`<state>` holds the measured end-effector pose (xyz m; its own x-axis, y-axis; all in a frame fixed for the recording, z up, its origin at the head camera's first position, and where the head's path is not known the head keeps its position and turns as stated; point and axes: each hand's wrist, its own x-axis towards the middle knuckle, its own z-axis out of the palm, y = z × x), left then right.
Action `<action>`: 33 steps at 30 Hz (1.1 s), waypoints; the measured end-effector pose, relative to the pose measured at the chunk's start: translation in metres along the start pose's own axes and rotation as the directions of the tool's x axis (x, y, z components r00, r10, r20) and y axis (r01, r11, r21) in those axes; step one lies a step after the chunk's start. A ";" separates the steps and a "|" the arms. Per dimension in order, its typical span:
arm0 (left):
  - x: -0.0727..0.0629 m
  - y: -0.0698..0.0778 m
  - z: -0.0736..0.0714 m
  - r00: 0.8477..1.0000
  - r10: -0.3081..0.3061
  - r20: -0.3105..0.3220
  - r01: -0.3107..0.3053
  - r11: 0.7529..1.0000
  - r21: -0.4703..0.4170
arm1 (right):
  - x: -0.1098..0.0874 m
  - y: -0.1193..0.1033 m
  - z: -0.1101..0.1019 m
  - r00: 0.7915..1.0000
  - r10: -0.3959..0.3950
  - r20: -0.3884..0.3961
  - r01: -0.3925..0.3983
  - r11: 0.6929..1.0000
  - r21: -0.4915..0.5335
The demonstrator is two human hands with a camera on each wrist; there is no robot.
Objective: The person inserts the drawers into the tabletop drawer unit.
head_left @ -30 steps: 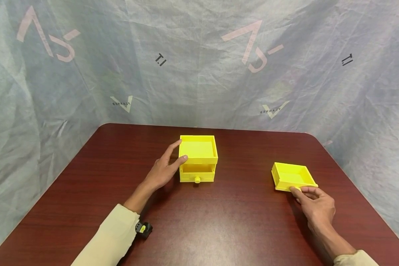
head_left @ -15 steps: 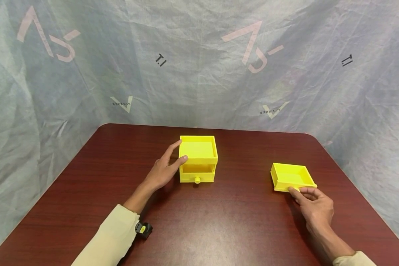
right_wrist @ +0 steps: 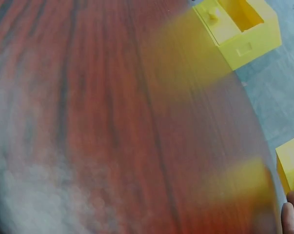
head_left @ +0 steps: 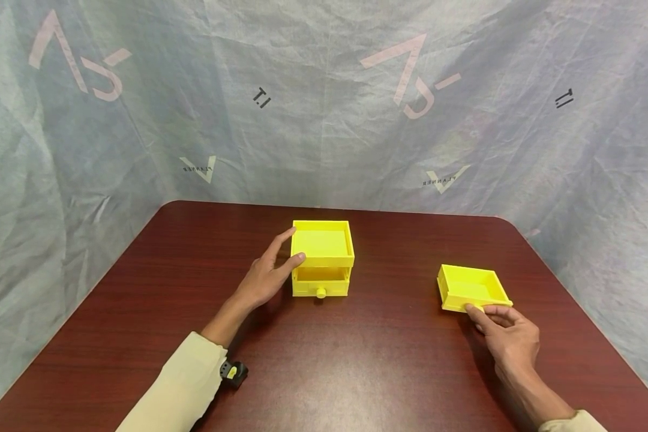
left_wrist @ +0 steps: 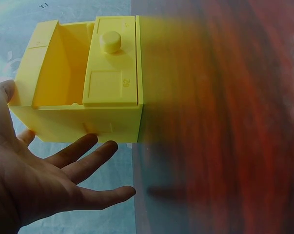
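A small yellow drawer cabinet (head_left: 322,261) stands mid-table, a shallow tray forming its top. Its upper slot gapes, and a lower drawer with a round knob (left_wrist: 110,42) fills the space below. At the cabinet's left side is my left hand (head_left: 264,277), thumb and index finger on the top rim; the left wrist view shows its other fingers spread along the side wall. Off to the right, my right hand (head_left: 514,339) pinches a loose yellow drawer (head_left: 472,285) at its front, hiding most of that knob. In the right wrist view only part of this drawer (right_wrist: 292,161) shows.
The dark red-brown wooden table (head_left: 356,360) has rounded far corners. A grey printed cloth (head_left: 324,108) hangs behind it and at both sides. A black strap device (head_left: 234,373) sits on the left wrist.
My right hand and the drawer it pinches have shifted slightly to the left. The left hand and the cabinet have stayed in place.
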<state>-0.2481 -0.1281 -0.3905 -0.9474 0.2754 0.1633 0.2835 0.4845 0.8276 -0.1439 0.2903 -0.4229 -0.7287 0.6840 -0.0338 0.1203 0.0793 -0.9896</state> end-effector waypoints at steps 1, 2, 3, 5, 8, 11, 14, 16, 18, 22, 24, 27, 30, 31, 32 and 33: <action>0.000 0.000 0.000 1.000 0.000 -0.001 0.000 1.000 0.000 | 0.000 0.000 0.000 1.000 0.005 -0.006 -0.004 1.000 0.002; 0.000 0.000 0.000 1.000 0.001 -0.002 -0.001 1.000 0.001 | 0.000 0.000 0.000 1.000 -0.004 -0.012 0.004 1.000 -0.011; 0.001 0.000 0.000 1.000 0.002 -0.002 -0.002 1.000 0.002 | 0.000 0.000 0.000 1.000 -0.015 -0.017 0.014 0.999 -0.028; 0.001 -0.001 0.000 1.000 0.003 -0.005 -0.003 1.000 0.003 | -0.001 0.000 0.001 0.999 -0.037 -0.028 0.035 0.997 -0.064; 0.001 -0.001 0.000 1.000 0.005 -0.005 -0.005 1.000 0.001 | -0.002 0.000 0.003 0.997 -0.070 -0.033 0.066 0.993 -0.096; 0.001 -0.001 0.000 1.000 0.006 -0.006 -0.006 1.000 0.000 | -0.004 0.000 0.005 0.997 -0.077 -0.024 0.076 0.996 -0.051; 0.000 -0.001 0.000 1.000 0.005 -0.005 -0.005 1.000 -0.002 | -0.006 0.000 0.008 0.996 -0.082 -0.027 0.082 0.996 -0.030; 0.000 -0.001 0.000 1.000 0.006 -0.005 -0.006 1.000 -0.002 | -0.008 0.000 0.010 0.995 -0.093 -0.031 0.091 0.995 -0.050; 0.000 -0.001 0.000 1.000 0.005 -0.004 -0.005 1.000 -0.004 | -0.009 0.000 0.011 0.994 -0.105 -0.036 0.101 0.991 -0.090; 0.000 -0.002 0.000 1.000 0.001 -0.004 -0.001 1.000 -0.003 | -0.012 0.000 0.014 0.992 -0.120 -0.036 0.114 0.984 -0.135; 0.000 -0.002 0.000 1.000 -0.001 -0.005 0.001 1.000 -0.001 | -0.013 -0.001 0.015 0.991 -0.126 -0.031 0.121 0.982 -0.146; 0.000 -0.002 0.000 1.000 -0.002 -0.006 0.002 1.000 0.004 | -0.016 -0.002 0.018 0.991 -0.131 -0.032 0.126 0.982 -0.141; 0.001 -0.001 0.000 1.000 0.000 -0.008 0.000 1.000 0.008 | -0.019 -0.004 0.021 0.991 -0.129 -0.040 0.124 0.985 -0.119; 0.001 -0.001 0.000 1.000 0.001 -0.008 -0.001 1.000 0.008 | -0.020 -0.005 0.021 0.991 -0.129 -0.044 0.124 0.986 -0.110; 0.001 -0.001 0.000 1.000 0.002 -0.008 -0.002 1.000 0.008 | -0.021 -0.005 0.022 0.990 -0.131 -0.046 0.126 0.986 -0.107; 0.001 -0.001 0.000 1.000 0.001 -0.008 -0.001 1.000 0.007 | -0.022 -0.005 0.023 0.990 -0.132 -0.049 0.126 0.987 -0.101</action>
<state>-0.2491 -0.1284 -0.3915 -0.9481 0.2696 0.1686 0.2859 0.4904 0.8233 -0.1442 0.2585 -0.4203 -0.7043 0.7023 0.1037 0.0950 0.2380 -0.9666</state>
